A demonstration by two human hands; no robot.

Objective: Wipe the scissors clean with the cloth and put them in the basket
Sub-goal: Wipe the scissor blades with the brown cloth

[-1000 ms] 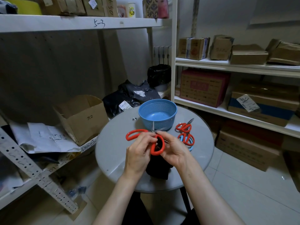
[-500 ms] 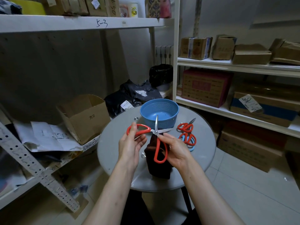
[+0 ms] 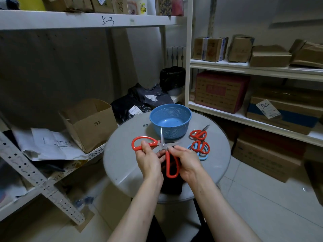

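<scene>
Red-handled scissors [image 3: 168,160] are held wide open above the round grey table [image 3: 122,158]. My left hand [image 3: 149,160] pinches the left red loop. My right hand [image 3: 187,162] holds the other loop and the dark cloth [image 3: 172,186], which hangs beneath the scissors; how far my fingers wrap the cloth is hidden. One blade points up in front of the blue basket [image 3: 170,120], the other points right. The basket holds no scissors.
Other scissors with red and light-blue handles [image 3: 200,143] lie on the table right of my hands. An open cardboard box [image 3: 90,124] and papers sit on the left shelf. Shelves with boxes stand at the right; tiled floor lies below.
The scissors were opened wide: the blades went from hidden behind my hands to spread apart, one up and one right. My hands moved slightly apart.
</scene>
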